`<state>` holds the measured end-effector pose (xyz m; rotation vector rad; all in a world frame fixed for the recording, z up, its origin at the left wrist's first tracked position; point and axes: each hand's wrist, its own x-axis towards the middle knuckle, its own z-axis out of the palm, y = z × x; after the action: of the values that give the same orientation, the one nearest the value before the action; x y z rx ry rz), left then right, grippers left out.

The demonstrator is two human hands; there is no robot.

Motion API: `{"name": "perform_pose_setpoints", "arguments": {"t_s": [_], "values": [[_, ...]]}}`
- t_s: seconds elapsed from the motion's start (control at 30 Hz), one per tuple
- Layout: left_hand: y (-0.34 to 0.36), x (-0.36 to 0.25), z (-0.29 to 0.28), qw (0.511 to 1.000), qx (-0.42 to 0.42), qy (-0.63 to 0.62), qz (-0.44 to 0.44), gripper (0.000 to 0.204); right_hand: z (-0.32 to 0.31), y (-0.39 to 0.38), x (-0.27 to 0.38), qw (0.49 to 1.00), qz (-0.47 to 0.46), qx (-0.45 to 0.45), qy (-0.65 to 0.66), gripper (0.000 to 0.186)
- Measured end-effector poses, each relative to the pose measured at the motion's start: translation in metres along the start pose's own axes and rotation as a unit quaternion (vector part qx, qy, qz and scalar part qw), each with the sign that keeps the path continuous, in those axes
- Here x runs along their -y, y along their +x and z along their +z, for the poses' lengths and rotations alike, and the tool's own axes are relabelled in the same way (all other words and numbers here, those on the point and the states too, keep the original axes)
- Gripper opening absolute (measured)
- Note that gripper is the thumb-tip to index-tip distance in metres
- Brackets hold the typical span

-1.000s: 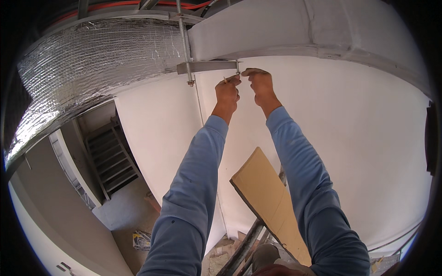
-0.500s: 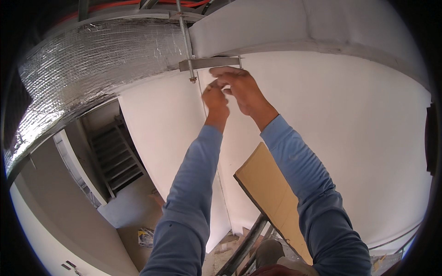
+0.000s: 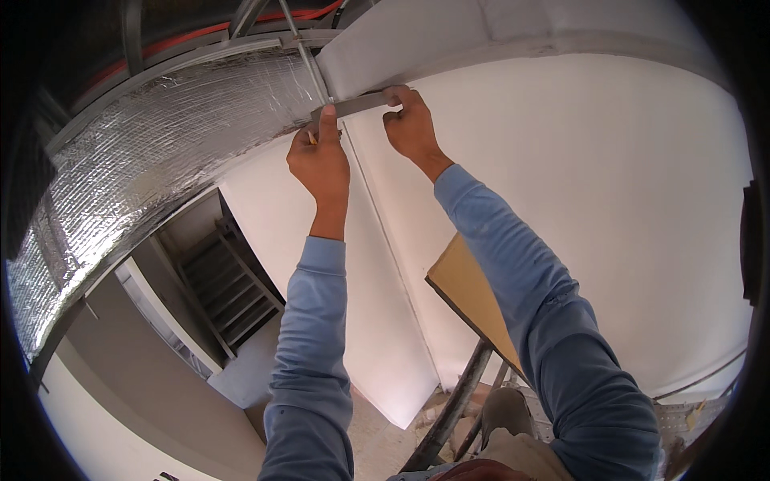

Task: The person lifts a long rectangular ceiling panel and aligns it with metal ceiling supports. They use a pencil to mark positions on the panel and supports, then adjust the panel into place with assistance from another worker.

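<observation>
A flat, straight-edged grey metal bar [image 3: 362,104] sits beside crinkled silver foil [image 3: 200,104]; left hand [image 3: 320,164] and right hand [image 3: 413,128] are at opposite ends (either grip clenched? cannot tell), wider apart than half a second ago.

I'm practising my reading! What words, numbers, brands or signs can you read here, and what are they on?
There are none I can read.
The silver foil, metal bar, tan board and blue right sleeve show no lettering I can make out.
The dark marks at the bottom left are cut off and too small to tell.
</observation>
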<state>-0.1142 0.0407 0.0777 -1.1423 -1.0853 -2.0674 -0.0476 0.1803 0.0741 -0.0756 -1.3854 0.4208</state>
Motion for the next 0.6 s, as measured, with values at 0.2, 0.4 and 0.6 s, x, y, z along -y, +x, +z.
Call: {"name": "perform_pose_setpoints", "arguments": {"t_s": [0.2, 0.4, 0.6], "values": [[0.003, -0.024, -0.003, 0.982, -0.043, 0.105, 0.154, 0.042, 0.004, 0.004, -0.039, 0.997, 0.054, -0.054, 0.033, 0.032], [0.019, -0.032, -0.003, 0.967, 0.001, 0.230, 0.111, 0.037, -0.013, 0.042, -0.061, 0.919, 0.335, -0.028, 0.208, 0.042], [0.025, -0.033, -0.006, 0.964, 0.024, 0.230, 0.128, 0.032, -0.015, 0.060, -0.056, 0.876, 0.411, 0.057, 0.246, 0.034]]}}
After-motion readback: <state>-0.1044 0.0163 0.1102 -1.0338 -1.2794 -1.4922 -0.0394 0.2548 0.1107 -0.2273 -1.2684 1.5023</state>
